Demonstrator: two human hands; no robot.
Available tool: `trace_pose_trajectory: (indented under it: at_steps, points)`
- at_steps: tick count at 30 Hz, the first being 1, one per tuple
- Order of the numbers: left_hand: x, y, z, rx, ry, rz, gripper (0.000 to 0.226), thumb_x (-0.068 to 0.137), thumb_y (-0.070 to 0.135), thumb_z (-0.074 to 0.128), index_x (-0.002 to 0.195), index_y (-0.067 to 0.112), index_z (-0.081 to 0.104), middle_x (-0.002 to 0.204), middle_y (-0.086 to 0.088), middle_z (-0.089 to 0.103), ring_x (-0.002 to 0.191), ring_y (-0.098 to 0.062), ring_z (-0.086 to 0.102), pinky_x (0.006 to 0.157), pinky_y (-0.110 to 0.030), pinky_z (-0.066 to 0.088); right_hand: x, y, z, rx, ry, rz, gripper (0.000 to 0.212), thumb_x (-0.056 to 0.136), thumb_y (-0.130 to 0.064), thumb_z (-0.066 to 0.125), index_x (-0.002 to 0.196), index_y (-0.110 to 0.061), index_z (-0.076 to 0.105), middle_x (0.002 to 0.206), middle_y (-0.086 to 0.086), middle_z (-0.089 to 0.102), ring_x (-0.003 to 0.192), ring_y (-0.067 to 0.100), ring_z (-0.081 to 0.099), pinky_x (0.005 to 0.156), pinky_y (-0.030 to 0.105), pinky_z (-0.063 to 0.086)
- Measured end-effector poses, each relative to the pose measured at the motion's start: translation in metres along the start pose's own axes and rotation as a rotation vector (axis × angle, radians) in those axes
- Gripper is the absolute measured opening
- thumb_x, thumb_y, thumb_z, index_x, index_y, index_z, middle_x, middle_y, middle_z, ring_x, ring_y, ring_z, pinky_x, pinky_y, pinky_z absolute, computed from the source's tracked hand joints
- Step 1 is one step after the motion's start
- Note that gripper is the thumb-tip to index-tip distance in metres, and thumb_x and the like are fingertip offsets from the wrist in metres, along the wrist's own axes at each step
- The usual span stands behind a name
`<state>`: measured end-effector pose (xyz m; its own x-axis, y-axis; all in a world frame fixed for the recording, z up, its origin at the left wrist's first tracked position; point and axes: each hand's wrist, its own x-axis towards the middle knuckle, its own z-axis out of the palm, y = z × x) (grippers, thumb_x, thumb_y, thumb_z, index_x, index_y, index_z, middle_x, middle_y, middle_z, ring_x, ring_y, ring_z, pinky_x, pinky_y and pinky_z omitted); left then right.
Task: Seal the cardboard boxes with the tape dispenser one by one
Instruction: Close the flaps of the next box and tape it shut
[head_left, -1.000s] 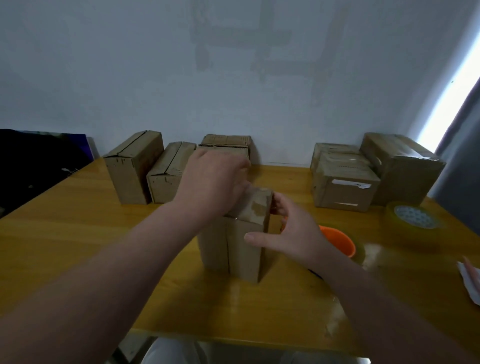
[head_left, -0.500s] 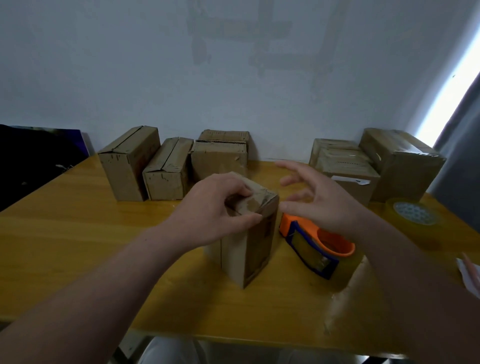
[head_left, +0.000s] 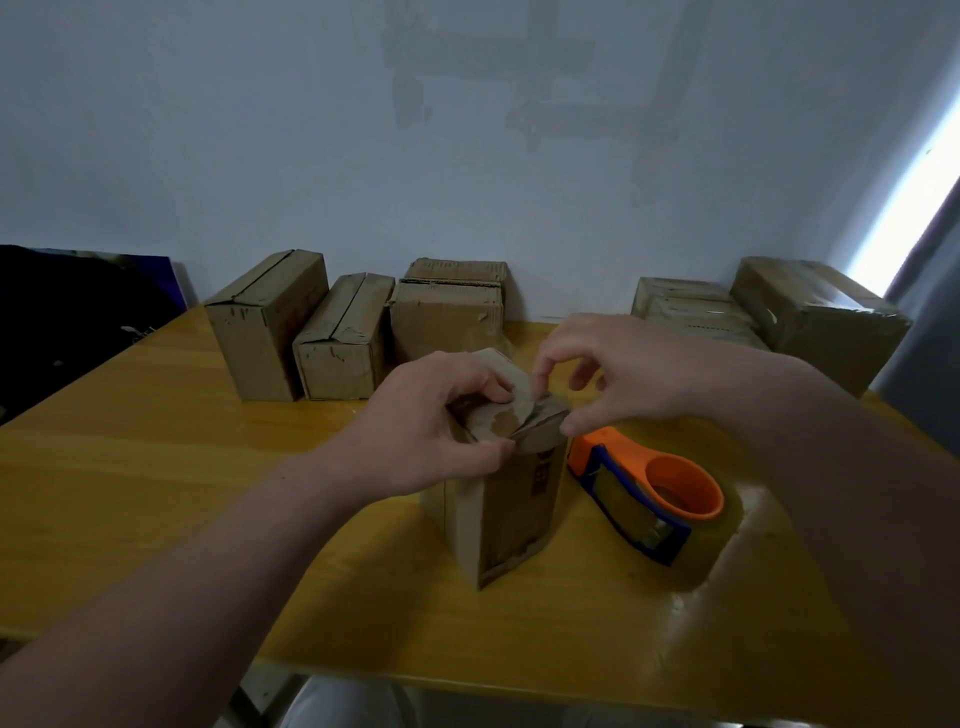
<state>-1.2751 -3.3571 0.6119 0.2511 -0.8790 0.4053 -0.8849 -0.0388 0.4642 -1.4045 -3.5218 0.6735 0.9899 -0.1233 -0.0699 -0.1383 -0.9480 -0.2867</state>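
Observation:
A small cardboard box (head_left: 498, 509) stands upright on end at the middle of the yellow wooden table (head_left: 156, 467). My left hand (head_left: 431, 421) grips its top, thumb and fingers curled over the top flaps. My right hand (head_left: 623, 369) reaches in from the right and pinches a top flap between thumb and forefinger. The orange and blue tape dispenser (head_left: 644, 493) lies on the table just right of the box, untouched.
Three cardboard boxes (head_left: 270, 322) (head_left: 345, 338) (head_left: 449, 312) stand along the wall at the back left. More boxes (head_left: 815, 317) (head_left: 691, 312) sit at the back right. A dark object (head_left: 67, 306) lies left of the table.
The box has been turned on the table while my left hand kept hold of its top. My right hand let go of the box's side, lifted, then came down onto a top flap.

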Motion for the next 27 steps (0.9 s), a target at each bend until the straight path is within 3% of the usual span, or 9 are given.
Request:
trace_pose_trajectory:
  at_steps: [3, 5, 12, 16, 21, 27]
  points:
    - [-0.001, -0.001, 0.000, -0.007, -0.001, -0.008, 0.052, 0.067, 0.059, 0.056, 0.106, 0.026, 0.065, 0.109, 0.012, 0.062, 0.098, -0.002, 0.053, 0.082, -0.026, 0.048, 0.000, 0.000, -0.005, -0.079, 0.044, 0.020, 0.022, 0.076, -0.027, 0.078, 0.091, -0.028, 0.062, 0.090, -0.017, 0.056, 0.083, 0.000, 0.057, 0.062, 0.006, 0.043]
    - [-0.001, -0.001, 0.000, -0.007, -0.001, -0.008, 0.053, 0.067, 0.059, 0.055, 0.107, 0.026, 0.065, 0.110, 0.013, 0.061, 0.098, 0.000, 0.052, 0.082, -0.024, 0.047, -0.001, 0.001, -0.006, -0.037, 0.053, 0.032, 0.018, 0.075, -0.026, 0.079, 0.088, -0.025, 0.065, 0.080, -0.014, 0.060, 0.075, -0.002, 0.058, 0.062, 0.004, 0.044]
    - [0.000, -0.003, 0.002, 0.005, 0.010, 0.012, 0.052, 0.068, 0.059, 0.056, 0.106, 0.025, 0.066, 0.111, 0.013, 0.062, 0.098, 0.000, 0.052, 0.081, -0.024, 0.047, -0.003, 0.007, -0.001, 0.106, 0.147, 0.050, 0.007, 0.078, -0.029, 0.076, 0.082, -0.028, 0.070, 0.080, -0.014, 0.067, 0.075, -0.003, 0.062, 0.069, 0.014, 0.051]
    - [0.000, -0.004, 0.002, 0.010, 0.019, 0.018, 0.051, 0.068, 0.058, 0.056, 0.105, 0.025, 0.066, 0.109, 0.013, 0.063, 0.096, -0.001, 0.052, 0.080, -0.026, 0.047, -0.004, 0.007, 0.008, 0.168, 0.240, 0.064, 0.012, 0.076, -0.028, 0.077, 0.080, -0.030, 0.066, 0.079, -0.012, 0.067, 0.071, -0.002, 0.062, 0.068, 0.019, 0.055]
    - [0.000, -0.004, 0.003, 0.024, 0.023, 0.016, 0.052, 0.067, 0.059, 0.055, 0.106, 0.026, 0.066, 0.110, 0.013, 0.062, 0.098, -0.002, 0.052, 0.083, -0.026, 0.047, -0.007, 0.003, 0.023, 0.260, 0.374, 0.100, 0.032, 0.079, -0.028, 0.076, 0.093, -0.037, 0.049, 0.079, -0.007, 0.068, 0.064, 0.002, 0.066, 0.064, 0.025, 0.057]
    - [0.000, -0.002, 0.004, 0.027, 0.023, 0.002, 0.052, 0.067, 0.059, 0.053, 0.106, 0.027, 0.065, 0.111, 0.012, 0.062, 0.099, -0.004, 0.052, 0.083, -0.028, 0.048, -0.006, -0.001, 0.040, 0.366, 0.447, 0.242, 0.050, 0.085, -0.031, 0.068, 0.127, -0.030, 0.039, 0.077, -0.003, 0.066, 0.059, 0.007, 0.065, 0.052, 0.017, 0.053]
